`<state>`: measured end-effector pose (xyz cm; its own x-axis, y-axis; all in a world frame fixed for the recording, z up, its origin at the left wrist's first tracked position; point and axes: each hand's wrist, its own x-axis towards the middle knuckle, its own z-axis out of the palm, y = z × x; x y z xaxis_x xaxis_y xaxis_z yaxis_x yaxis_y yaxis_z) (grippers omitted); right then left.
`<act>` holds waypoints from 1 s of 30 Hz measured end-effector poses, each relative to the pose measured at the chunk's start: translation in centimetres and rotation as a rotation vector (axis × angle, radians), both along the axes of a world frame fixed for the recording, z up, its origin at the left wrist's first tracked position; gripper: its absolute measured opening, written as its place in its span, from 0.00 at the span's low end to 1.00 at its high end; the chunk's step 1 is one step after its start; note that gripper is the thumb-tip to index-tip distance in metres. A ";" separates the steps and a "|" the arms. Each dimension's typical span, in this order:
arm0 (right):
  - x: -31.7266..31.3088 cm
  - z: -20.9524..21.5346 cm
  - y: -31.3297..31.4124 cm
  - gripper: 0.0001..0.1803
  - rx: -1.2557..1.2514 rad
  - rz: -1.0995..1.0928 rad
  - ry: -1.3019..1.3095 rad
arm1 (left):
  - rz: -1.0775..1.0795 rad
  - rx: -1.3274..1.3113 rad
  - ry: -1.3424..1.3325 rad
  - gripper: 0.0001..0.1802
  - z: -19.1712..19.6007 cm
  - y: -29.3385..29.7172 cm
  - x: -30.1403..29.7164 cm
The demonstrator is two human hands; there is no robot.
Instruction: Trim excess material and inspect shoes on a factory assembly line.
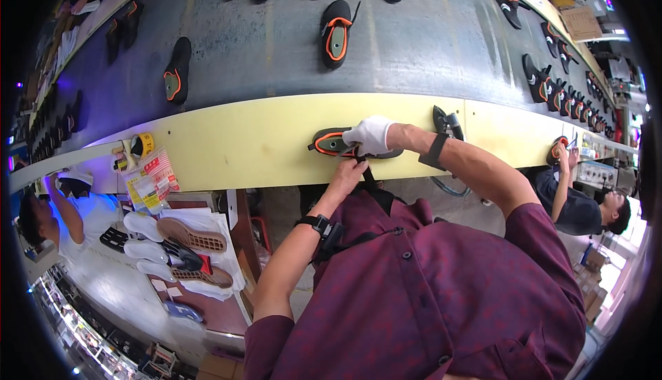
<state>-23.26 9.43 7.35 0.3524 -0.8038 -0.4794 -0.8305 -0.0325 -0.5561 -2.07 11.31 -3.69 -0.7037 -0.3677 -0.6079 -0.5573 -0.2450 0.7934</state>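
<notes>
A black shoe (323, 134) with orange collar trim and a green insole lies on its long side across the cream ledge before me, its opening facing up. My right hand (372, 136), in a white glove, is closed over the middle of the shoe, hiding part of its upper. Just nearer to me, my bare left hand (347, 177) pinches at the shoe's near edge. Its fingertips meet by a thin dark strip, but what they hold is too small to make out. To the right lies a dark tool with a pointed base and grey handle (452, 125).
Beyond the ledge (241, 138) runs a grey belt (262, 63) carrying several black shoes, one orange-trimmed shoe (336, 38) straight ahead. Plastic packets (158, 176) hang at the ledge's left. A side table holds brown soles (196, 235). Co-workers sit left and right (586, 204).
</notes>
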 end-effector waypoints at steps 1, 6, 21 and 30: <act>0.1 0.1 -0.2 0.16 0.006 0.007 -0.002 | 0.007 0.006 -0.002 0.29 -0.6 0.3 0.5; -0.1 -0.2 -0.4 0.17 0.086 -0.050 -0.010 | -0.225 -0.858 0.259 0.12 -1.2 -0.1 1.8; 4.8 -0.6 3.4 0.09 -0.333 -0.052 0.245 | -0.097 -0.834 0.273 0.19 -3.2 1.1 0.4; 3.9 0.9 3.8 0.15 -0.281 -0.118 0.187 | -0.158 -0.607 -0.145 0.20 3.4 -5.3 7.3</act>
<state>-19.41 13.20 8.26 0.1764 -0.9433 -0.2813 -0.9243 -0.0604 -0.3769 5.22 6.06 -0.25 -0.7039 -0.5750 -0.4171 -0.6619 0.3180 0.6787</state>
